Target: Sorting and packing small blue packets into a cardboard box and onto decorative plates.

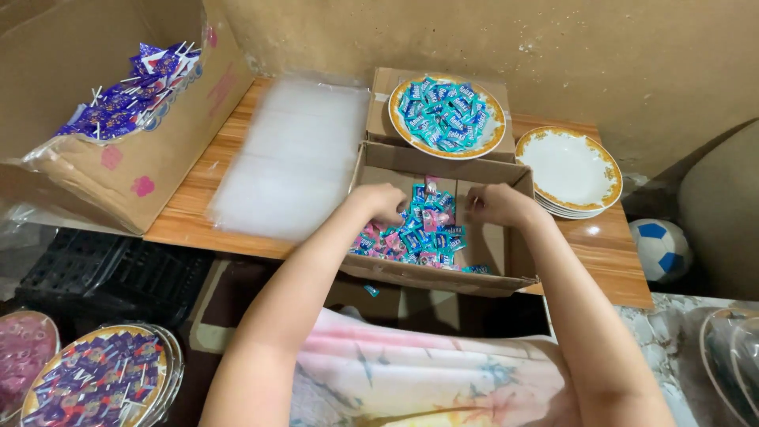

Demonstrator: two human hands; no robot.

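**Two hands in a box of sweets**

Two bare hands meet over the low box [443, 273] at the middle of the frame, which sits on the wooden counter [609, 253].

At the lower left, a gold-rimmed plate [99, 379] carries purple-wrapped lollipops, with a pink-filled dish [24, 348] just beside it at the edge. Above them, at the upper left, a big carton [150, 150] lies tipped on its side; more purple lollipops [134, 95] rest on a clear bag inside it.

Right of the carton, a stack of clear bags [292, 158] lies flat on the counter, touching the low box's left wall.

Inside the box is a heap of blue and pink wrapped sweets [423, 233]. The left hand [383, 202] is curled down at the heap's upper left, fingertips closed into the sweets; what it has pinched I cannot tell. The right hand [494, 204] hovers at the heap's upper right, fingers drawn together around something small and hidden.

Behind the box, a second plate [447, 115] heaped with blue sweets rests on another carton [383, 107]. To its right sits a stack of white plates [569, 170] with gold rims.

At the far right, below the counter, a blue and white ball [660, 249] rests on the floor.
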